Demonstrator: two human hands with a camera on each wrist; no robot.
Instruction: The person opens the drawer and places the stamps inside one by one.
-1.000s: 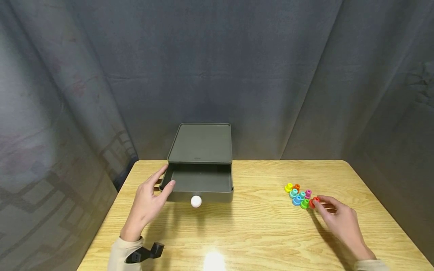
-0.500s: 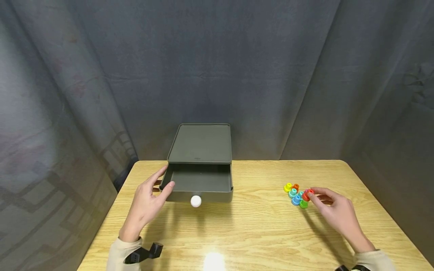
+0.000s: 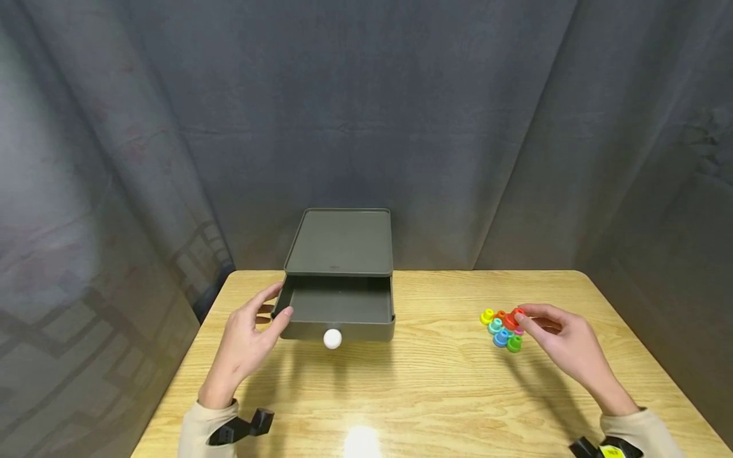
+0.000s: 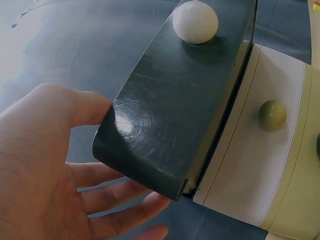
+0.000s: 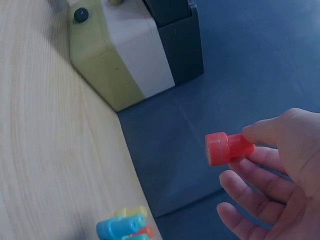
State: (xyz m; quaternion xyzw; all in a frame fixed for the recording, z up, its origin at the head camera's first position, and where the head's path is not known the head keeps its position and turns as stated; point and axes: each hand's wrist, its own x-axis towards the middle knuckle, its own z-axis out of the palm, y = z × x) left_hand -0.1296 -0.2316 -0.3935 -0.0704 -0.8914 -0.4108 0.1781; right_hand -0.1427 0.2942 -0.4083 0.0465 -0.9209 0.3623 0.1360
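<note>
The left hand (image 3: 246,346) spreads around the corner of the pulled-out top drawer (image 3: 366,331), thumb touching its edge, maybe to keep it steady. The right hand (image 3: 567,346) pinches a red peg (image 5: 218,148) by its thin end, which looks easier to hold. The peg is up above the other bright pegs (image 3: 501,338) on the table (image 3: 435,388).

A red piece (image 5: 218,149), broad and round at one end and narrowed to a stem at the other, was pinched by the stem in the right hand (image 3: 567,343), above the table (image 3: 435,394), its broad end turned away from the palm. The dark grey drawer (image 3: 369,331), fitted with a round white knob (image 3: 332,338), was pulled out and held at its left side by the left hand (image 3: 249,337).
</note>
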